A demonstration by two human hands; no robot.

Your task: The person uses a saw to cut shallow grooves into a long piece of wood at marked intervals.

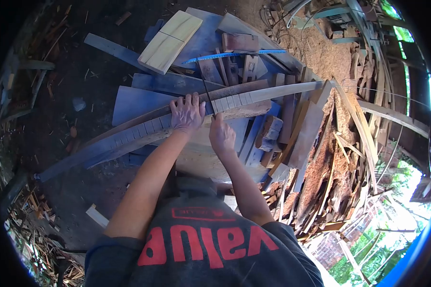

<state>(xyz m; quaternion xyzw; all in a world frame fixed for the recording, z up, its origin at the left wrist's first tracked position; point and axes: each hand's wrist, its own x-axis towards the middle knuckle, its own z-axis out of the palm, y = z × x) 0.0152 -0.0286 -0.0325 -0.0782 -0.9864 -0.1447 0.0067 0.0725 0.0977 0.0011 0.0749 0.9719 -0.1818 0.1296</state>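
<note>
A long wooden strip lies across the pile of boards, with a row of evenly spaced cuts across its face. My left hand presses on the strip near its middle, fingers bent over the far edge. Just to the right, my right hand is closed around the near end of a thin dark saw. The saw's narrow blade crosses the strip beside my left thumb and points away from me. My fist hides the handle. Cuts show on the strip to both sides of my hands.
Beyond the strip lie a pale block with a line across it, a blue toothed strip and a brown wooden block. A worn block sits at the right. Sawdust and offcuts cover the ground farther right.
</note>
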